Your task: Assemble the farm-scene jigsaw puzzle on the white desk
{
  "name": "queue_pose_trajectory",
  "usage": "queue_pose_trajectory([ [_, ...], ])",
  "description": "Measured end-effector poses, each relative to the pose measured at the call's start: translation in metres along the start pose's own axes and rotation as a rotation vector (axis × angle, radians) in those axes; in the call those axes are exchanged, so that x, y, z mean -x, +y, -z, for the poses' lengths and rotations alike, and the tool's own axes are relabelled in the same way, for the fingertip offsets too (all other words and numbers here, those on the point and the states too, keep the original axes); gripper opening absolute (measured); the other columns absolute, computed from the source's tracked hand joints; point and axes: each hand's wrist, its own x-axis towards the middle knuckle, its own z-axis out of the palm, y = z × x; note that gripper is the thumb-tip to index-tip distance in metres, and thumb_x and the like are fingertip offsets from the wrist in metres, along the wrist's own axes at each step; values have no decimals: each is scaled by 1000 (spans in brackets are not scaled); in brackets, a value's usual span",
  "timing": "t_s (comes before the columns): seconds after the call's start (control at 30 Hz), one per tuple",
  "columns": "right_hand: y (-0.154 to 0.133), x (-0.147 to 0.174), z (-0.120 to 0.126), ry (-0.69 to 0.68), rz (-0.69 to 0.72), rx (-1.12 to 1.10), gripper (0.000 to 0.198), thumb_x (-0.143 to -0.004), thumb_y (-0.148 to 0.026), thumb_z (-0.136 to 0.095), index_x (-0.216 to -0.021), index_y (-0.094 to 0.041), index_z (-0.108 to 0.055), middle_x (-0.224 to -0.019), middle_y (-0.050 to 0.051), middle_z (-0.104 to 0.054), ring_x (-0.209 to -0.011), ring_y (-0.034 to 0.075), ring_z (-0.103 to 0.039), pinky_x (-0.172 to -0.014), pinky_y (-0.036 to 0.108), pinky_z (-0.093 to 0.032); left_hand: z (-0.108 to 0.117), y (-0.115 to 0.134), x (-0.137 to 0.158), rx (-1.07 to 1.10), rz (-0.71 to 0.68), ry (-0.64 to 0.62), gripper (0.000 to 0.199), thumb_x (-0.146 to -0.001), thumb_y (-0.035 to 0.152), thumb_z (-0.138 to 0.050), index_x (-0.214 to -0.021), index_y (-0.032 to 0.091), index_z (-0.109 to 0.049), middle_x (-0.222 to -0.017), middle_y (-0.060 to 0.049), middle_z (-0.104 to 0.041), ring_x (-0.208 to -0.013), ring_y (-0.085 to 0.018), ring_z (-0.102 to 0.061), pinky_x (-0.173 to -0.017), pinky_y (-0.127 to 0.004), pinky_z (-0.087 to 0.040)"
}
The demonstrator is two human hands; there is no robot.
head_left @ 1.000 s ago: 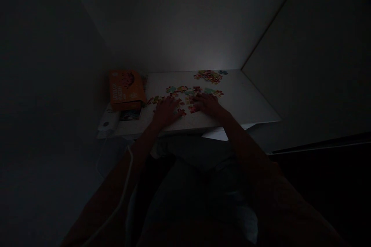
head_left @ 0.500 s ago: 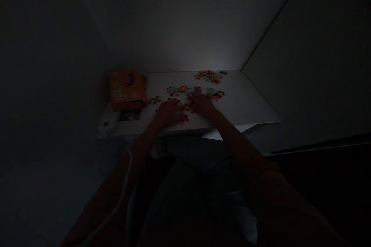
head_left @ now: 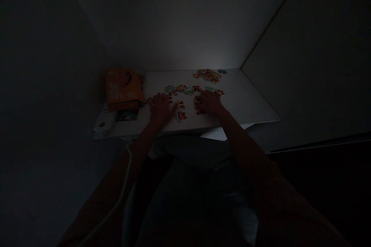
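Note:
Dim light covers the white table [head_left: 240,108], where jigsaw pieces lie in loose groups. My left hand [head_left: 159,109] rests palm down with its fingers spread, over pieces at the left. Just right of its thumb lie a few red and pale green jigsaw pieces [head_left: 181,115]. My right hand [head_left: 209,102] is also palm down, fingers stretched forward, touching red jigsaw pieces [head_left: 198,110] beside and under it. Beyond both hands runs a row of green, yellow and red jigsaw pieces [head_left: 181,88]. What lies beneath the palms is hidden.
An orange puzzle box [head_left: 123,90] stands at the table's left, with a dark picture card [head_left: 127,115] by its front. A heap of jigsaw pieces [head_left: 208,75] lies near the back wall. A white cable [head_left: 127,173] crosses my left forearm.
My hands have moved apart, the left one leftward and the right one slightly right. Pieces between them now show more plainly, and some red ones sit closer to my right hand.

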Motion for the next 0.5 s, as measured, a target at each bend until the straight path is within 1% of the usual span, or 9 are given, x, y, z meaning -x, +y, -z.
queue_pose_trajectory([
  [0.03,-1,-1,-1,15,-6,-8,49,-118,-53,-62,-157,-30,-80,-186,14,-56,-165,46,-55,-136,74,-36,0,0,-3,5,-4,15,64,-120,60,-49,-170,23,-61,-183,-22,-55,-178,-42,-41,-144,-77,-22],
  [0.1,-8,-6,-3,42,-4,-31,57,-120,-54,-56,-166,-26,-72,-185,17,-56,-164,45,-57,-135,71,-38,1,1,-13,10,-25,19,59,-121,55,-47,-169,25,-62,-181,-20,-59,-175,-40,-46,-143,-73,-25],
  [0.17,-19,-14,-7,59,19,-48,64,-122,-56,-50,-176,-24,-63,-186,17,-54,-168,44,-54,-137,69,-38,2,2,-24,1,-61,2,55,-122,51,-44,-166,26,-65,-180,-18,-60,-171,-37,-51,-142,-69,-30],
  [0.23,-30,-23,-10,57,60,-51,66,-123,-59,-46,-179,-25,-58,-187,16,-54,-171,42,-50,-139,68,-37,2,3,-34,-19,-91,-9,53,-124,49,-38,-163,27,-68,-178,-16,-62,-165,-36,-56,-139,-66,-35],
  [0.3,-39,-32,-14,42,101,-42,66,-124,-61,-43,-179,-27,-58,-186,15,-55,-173,41,-48,-139,68,-37,1,3,-41,-36,-108,-24,53,-126,50,-35,-161,30,-70,-175,-13,-66,-159,-36,-60,-134,-66,-38],
  [0.37,-43,-39,-17,29,113,-30,65,-124,-62,-41,-175,-29,-63,-186,14,-56,-174,41,-47,-138,70,-39,0,3,-44,-55,-118,-52,52,-127,52,-37,-161,30,-70,-173,-12,-68,-156,-36,-62,-132,-66,-39],
  [0.43,-41,-42,-20,32,86,-21,64,-124,-62,-39,-172,-31,-67,-186,14,-56,-172,43,-48,-137,72,-39,-1,2,-43,-71,-127,-78,53,-126,55,-42,-163,30,-69,-175,-13,-65,-156,-37,-61,-133,-67,-37],
  [0.5,-36,-43,-23,39,39,-12,65,-124,-63,-40,-173,-30,-66,-187,15,-53,-171,44,-50,-137,72,-40,-1,0,-41,-70,-133,-93,54,-124,59,-47,-164,32,-70,-179,-13,-61,-159,-39,-60,-134,-68,-35],
])
